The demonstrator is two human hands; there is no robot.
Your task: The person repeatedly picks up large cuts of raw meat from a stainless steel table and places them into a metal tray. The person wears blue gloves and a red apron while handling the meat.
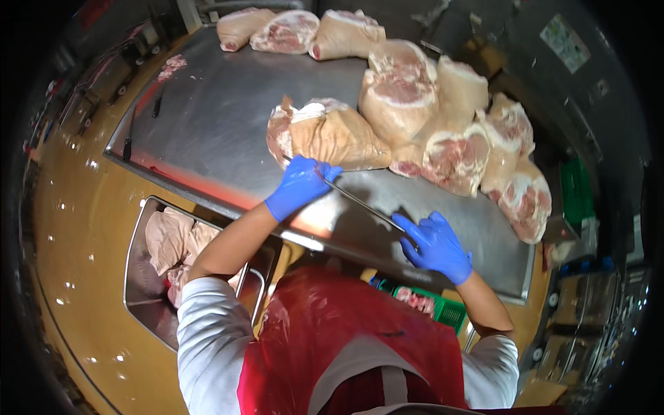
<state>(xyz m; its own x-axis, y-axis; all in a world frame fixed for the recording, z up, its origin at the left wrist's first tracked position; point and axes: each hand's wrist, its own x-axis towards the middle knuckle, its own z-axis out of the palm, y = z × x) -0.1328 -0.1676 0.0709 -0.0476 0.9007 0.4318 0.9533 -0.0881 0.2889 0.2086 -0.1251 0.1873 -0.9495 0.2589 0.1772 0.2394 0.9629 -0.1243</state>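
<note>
A long thin metal rod [363, 205], which looks like a sharpening steel, slants between my blue-gloved hands. My left hand [303, 187] is closed around its upper left part, close to the cut end of a skin-on pork leg [337, 137]. At the lower right end, my right hand [433, 246] holds it loosely by a dark part between thumb and fingers, some other fingers raised; the palm side is hidden. The leg lies on its side on the steel table [223, 109], its narrow end towards other legs. Whether a knife blade is also in either hand cannot be told.
More pork legs [399, 98] line the table's back and right. A black-handled tool [127, 148], a small dark-handled tool [156, 106] and meat scraps [173, 66] lie left. Below the near edge stand a metal tub [136, 259] with skin-on pieces and a green crate [450, 313] with meat.
</note>
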